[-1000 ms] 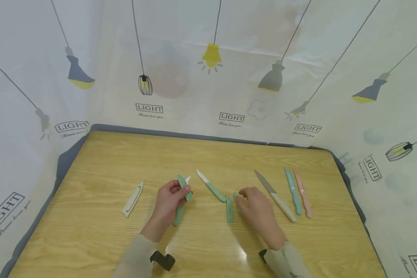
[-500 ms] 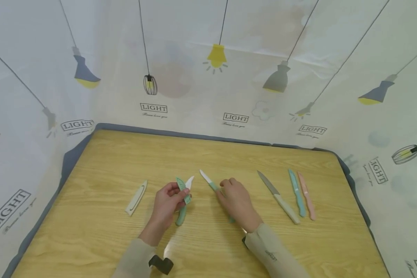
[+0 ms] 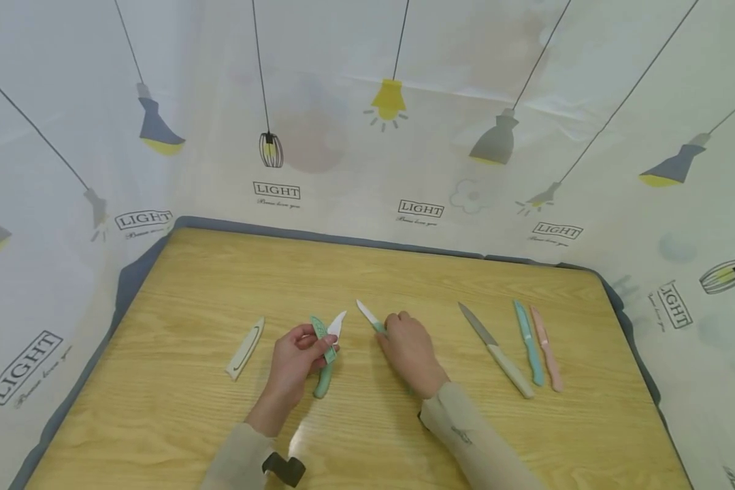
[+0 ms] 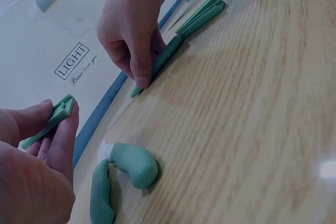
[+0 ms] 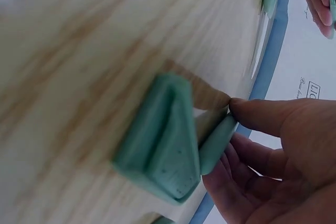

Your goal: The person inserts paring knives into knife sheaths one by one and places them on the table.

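Observation:
My left hand [image 3: 290,361] holds a green knife sheath [image 3: 320,330] between thumb and fingers, raised off the table in the left wrist view. Below it lies a knife with a curved white blade and green handle [image 3: 322,382]. A second green piece [image 4: 101,195] beside that handle is cut off by the left wrist view's edge. My right hand [image 3: 410,350] pinches the green handle [image 4: 169,56] of another white-bladed knife [image 3: 367,313], which lies on the table. Close to this handle's end, a green sheath [image 5: 173,150] shows in the right wrist view; my hand mostly hides it from the head view.
A cream sheath [image 3: 245,348] lies to the left on the wooden table [image 3: 269,272]. To the right are a large cream-handled knife [image 3: 510,371], a blue knife [image 3: 529,347] and a pink knife [image 3: 548,350]. A patterned curtain [image 3: 343,170] surrounds the table.
My right hand has moved left, from beside the green sheaths onto the handle of the middle knife. My left hand keeps holding its sheath in nearly the same place.

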### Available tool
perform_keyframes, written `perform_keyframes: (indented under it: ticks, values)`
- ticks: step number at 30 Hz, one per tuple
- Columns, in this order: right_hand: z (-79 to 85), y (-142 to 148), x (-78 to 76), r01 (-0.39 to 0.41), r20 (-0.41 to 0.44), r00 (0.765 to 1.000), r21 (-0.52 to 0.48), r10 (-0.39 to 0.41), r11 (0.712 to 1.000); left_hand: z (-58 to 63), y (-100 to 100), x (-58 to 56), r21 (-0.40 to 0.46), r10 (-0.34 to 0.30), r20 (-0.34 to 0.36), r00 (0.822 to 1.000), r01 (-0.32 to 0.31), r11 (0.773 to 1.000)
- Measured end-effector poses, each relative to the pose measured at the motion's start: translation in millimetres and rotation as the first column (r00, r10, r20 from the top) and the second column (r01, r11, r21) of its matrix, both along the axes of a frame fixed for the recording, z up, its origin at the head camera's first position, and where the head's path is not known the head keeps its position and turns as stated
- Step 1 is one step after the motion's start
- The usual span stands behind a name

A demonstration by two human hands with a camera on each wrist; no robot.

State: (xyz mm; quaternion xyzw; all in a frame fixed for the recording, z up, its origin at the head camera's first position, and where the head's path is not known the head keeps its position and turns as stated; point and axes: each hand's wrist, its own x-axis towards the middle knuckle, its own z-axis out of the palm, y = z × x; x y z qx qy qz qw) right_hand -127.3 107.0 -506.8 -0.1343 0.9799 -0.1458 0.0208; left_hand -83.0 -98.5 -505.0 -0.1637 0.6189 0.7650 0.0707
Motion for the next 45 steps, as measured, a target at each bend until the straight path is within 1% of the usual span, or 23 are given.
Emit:
perform_keyframes:
  ticks: [8,16,21,25,29,32,37,45]
  values:
    - [-0.3,-0.4,-1.5,0.009,0.007,1.000,-0.001,-0.009,1.000,-1.9,3.3,-0.7,0.006,-0.008,0.001,1.000,0.008,1.000]
    - [2.9,0.9,0.2,0.037,0.060,0.998,-0.075,-0.033,0.996,-2.7,3.7,-1.7,0.013,-0.008,-0.002,1.000,0.008,1.000]
    - [11.4,3.5,6.2,0.068,0.064,0.996,-0.119,-0.061,0.990,-1.0,5.6,-2.0,0.011,-0.004,0.003,1.000,0.004,1.000]
    - [17.2,7.3,12.5,0.093,0.038,0.995,-0.157,-0.088,0.983,-0.8,7.2,-2.9,0.013,-0.002,-0.007,1.000,0.002,1.000]
    - [22.5,14.0,19.9,0.129,0.036,0.992,-0.207,-0.124,0.970,-1.9,8.9,-4.6,0.028,-0.006,-0.024,1.000,0.006,1.000]
    - [25.1,20.3,26.2,0.144,0.042,0.989,-0.242,-0.138,0.959,-1.8,10.3,-5.8,0.056,-0.008,-0.034,0.999,0.010,0.998]
    - [25.3,30.1,34.7,0.139,0.019,0.990,-0.261,-0.139,0.955,-0.1,14.4,-7.9,0.096,-0.005,-0.044,0.999,0.010,0.995]
    - [25.0,39.3,46.2,0.078,-0.030,0.995,-0.281,-0.090,0.957,4.5,23.3,-14.0,0.122,-0.012,-0.048,0.999,0.018,0.992]
